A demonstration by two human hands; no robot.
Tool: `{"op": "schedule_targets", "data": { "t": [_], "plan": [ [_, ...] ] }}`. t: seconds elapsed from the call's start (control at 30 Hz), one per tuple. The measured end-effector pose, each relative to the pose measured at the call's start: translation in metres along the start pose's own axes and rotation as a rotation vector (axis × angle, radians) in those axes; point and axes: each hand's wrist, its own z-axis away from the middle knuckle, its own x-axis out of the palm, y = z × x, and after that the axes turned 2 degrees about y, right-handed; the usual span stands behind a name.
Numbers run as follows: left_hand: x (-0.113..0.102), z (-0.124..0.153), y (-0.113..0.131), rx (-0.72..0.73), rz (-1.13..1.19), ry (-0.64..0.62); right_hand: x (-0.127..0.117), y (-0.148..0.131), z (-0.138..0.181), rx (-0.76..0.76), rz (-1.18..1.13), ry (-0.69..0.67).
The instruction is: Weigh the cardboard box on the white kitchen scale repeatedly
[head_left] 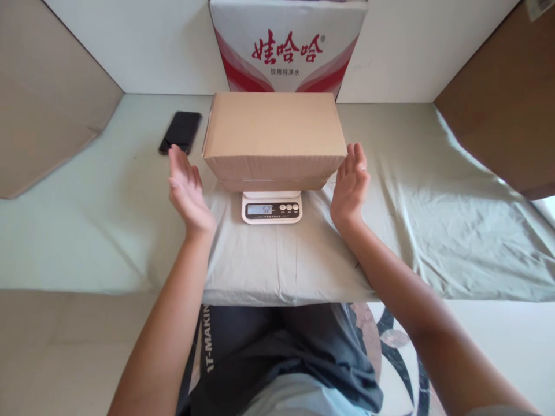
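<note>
A closed brown cardboard box (275, 127) rests on a small white digital scale (272, 222), hiding most of its platform. The scale's lit display (260, 210) appears to read 52, though a decimal point is hard to make out. My left hand (187, 188) is held up with fingers extended, to the left of the box and apart from it. On the other side, my right hand (351, 185) is also open, its palm turned inward, very near the box's right front corner. Whether its fingertips touch the box I cannot tell.
A black smartphone (181, 133) lies on the pale green cloth (108, 231) left of the box. Behind stands a white and red carton (288, 46) with Chinese lettering. Large cardboard panels rise at the left (47, 104) and right (507, 98). The cloth's front edge hangs before my lap.
</note>
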Motion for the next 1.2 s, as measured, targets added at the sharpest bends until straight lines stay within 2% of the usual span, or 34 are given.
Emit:
{"op": "schedule_targets", "data": {
  "t": [0.17, 0.33, 0.57, 0.77, 1.0, 1.2],
  "plan": [
    [0.0, -0.002, -0.024, -0.067, 0.018, -0.059, 0.0, 0.011, -0.006, 0.031, 0.011, 0.038],
    [-0.011, -0.007, -0.037, -0.107, -0.066, -0.043, -0.004, 0.024, -0.015, 0.037, 0.054, 0.023],
    [-0.003, -0.01, -0.036, -0.139, -0.028, 0.031, -0.008, 0.033, -0.025, 0.047, 0.059, 0.046],
    [0.0, -0.009, -0.034, -0.206, 0.068, 0.02, -0.011, 0.039, -0.027, 0.045, 0.077, -0.003],
    [0.007, -0.009, -0.025, -0.227, 0.005, 0.035, -0.014, 0.046, -0.029, 0.042, 0.082, 0.002],
    [0.003, -0.011, -0.024, -0.266, 0.029, -0.024, -0.013, 0.046, -0.031, 0.069, 0.04, 0.01]
  ]
}}
